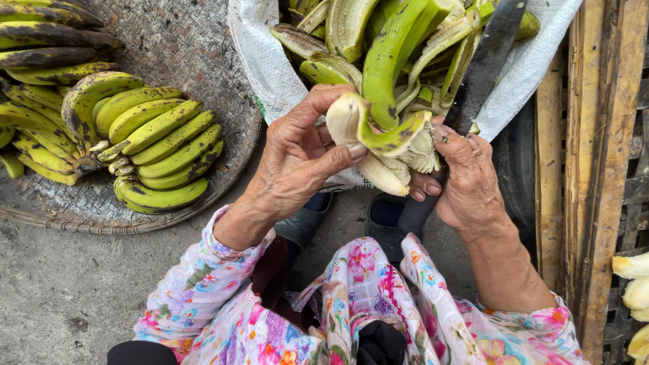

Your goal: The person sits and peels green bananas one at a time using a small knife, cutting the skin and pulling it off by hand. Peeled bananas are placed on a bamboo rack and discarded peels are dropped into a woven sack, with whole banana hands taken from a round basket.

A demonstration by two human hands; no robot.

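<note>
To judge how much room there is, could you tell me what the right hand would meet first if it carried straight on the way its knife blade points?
Probably the heap of green banana peels on the white woven sack: the right hand aims its dark knife blade up over them, though depth is unclear.

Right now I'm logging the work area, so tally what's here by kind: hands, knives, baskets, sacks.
Hands: 2, the left hand and the right hand, both on a half-peeled banana
Knives: 1, the knife
Woven baskets: 1, the basket
White sacks: 1, the sack
Total: 5
</note>
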